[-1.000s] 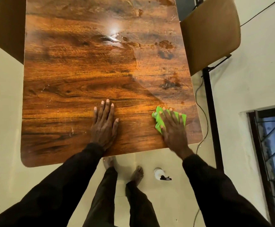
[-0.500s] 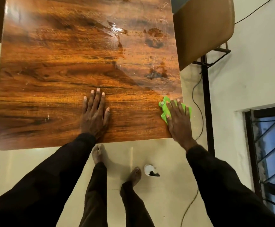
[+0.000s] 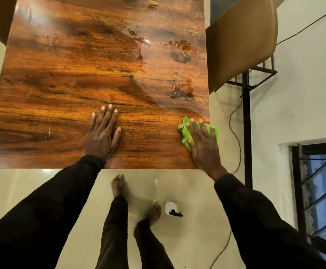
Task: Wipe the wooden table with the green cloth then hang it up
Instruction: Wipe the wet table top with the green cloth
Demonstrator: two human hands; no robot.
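Two black sleeves reach forward over a pale glossy floor (image 3: 32, 191), where bare feet (image 3: 118, 185) stand beside a small white spray bottle with a black trigger (image 3: 170, 207). On the near part of the brown wood-grain desk (image 3: 61, 94), the left hand (image 3: 101, 136) lies flat, palm down, fingers straight and holding nothing. The right hand (image 3: 203, 144) presses flat with spread fingers on the crumpled bright green cloth (image 3: 183, 133), which sits at the desk's right edge near the front corner and overhangs it slightly. Beyond it, the right and far desk surface shines wet. A tan chair seat (image 3: 241, 41) and a black metal post (image 3: 246, 133) stand to the right.
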